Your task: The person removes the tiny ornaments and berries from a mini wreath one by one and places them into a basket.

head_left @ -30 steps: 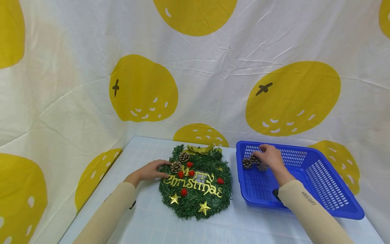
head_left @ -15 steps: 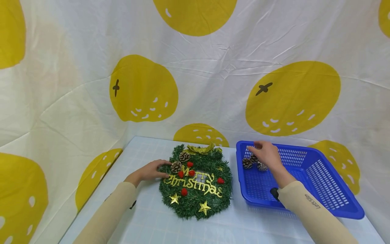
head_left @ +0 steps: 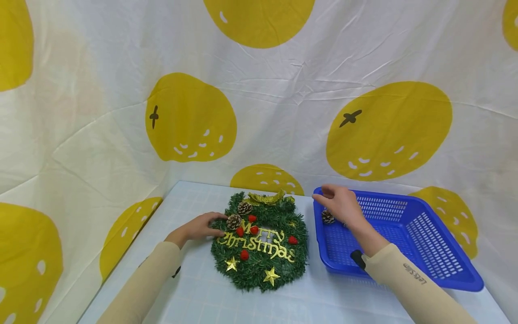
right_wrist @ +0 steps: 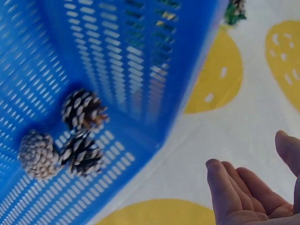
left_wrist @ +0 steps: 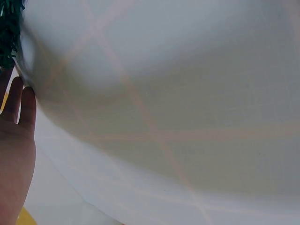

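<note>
A green Christmas wreath (head_left: 297, 265) lies on the table, bearing gold "Merry Christmas" lettering (head_left: 259, 245), gold stars (head_left: 271, 276), red berries and a gold bow at its top. Two pine cones (head_left: 233, 222) sit on its upper left. My left hand (head_left: 198, 226) touches the wreath's left edge, its fingers fairly straight in the left wrist view. My right hand (head_left: 341, 204) hovers above the left end of a blue basket (head_left: 388, 225), thumb apart from extended fingers, nothing between them. Three pine cones (right_wrist: 84, 110) lie in the basket's corner, partly hidden by this hand in the head view.
A pale checked tablecloth (head_left: 194, 288) covers the table. White fabric (head_left: 275, 117) with yellow fruit prints hangs behind and at the sides. The basket's tall slotted walls (head_left: 437, 243) stand right of the wreath, a narrow strip of table between them.
My right hand has risen from the pine cones in the basket and shifted left toward the basket's left rim, coming away with nothing visible in it. My left hand and the wreath stay put.
</note>
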{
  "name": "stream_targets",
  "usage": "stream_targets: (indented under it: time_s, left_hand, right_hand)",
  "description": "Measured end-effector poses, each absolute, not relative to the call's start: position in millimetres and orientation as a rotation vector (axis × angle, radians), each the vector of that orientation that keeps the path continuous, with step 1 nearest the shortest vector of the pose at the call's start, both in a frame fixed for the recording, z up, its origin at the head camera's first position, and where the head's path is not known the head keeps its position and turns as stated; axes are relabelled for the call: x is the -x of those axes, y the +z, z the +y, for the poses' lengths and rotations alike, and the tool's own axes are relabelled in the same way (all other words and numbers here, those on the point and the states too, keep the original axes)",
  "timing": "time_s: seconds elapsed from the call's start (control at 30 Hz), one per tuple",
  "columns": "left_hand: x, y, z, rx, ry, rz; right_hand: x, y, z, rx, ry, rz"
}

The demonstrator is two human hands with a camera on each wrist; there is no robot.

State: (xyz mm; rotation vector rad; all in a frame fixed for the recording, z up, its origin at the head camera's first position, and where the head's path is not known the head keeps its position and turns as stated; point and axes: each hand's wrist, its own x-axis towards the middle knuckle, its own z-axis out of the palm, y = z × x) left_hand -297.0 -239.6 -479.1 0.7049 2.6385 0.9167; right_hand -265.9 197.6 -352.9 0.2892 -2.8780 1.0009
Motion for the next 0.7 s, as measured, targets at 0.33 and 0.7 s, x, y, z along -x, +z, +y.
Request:
stream_targets:
  time_s: [0.33,0.7]
  left_hand:
    - [296.0,-477.8,-239.2,-0.715,0.919,2.635]
    - [296.6,-478.5,-239.0,-0.701,0.915,2.640]
  right_hand:
    - [245.8,-354.4,171.1,-0.416,1.042,-2.905]
    - [231.1,-372.8,133.9,-0.511,1.163,-2.866]
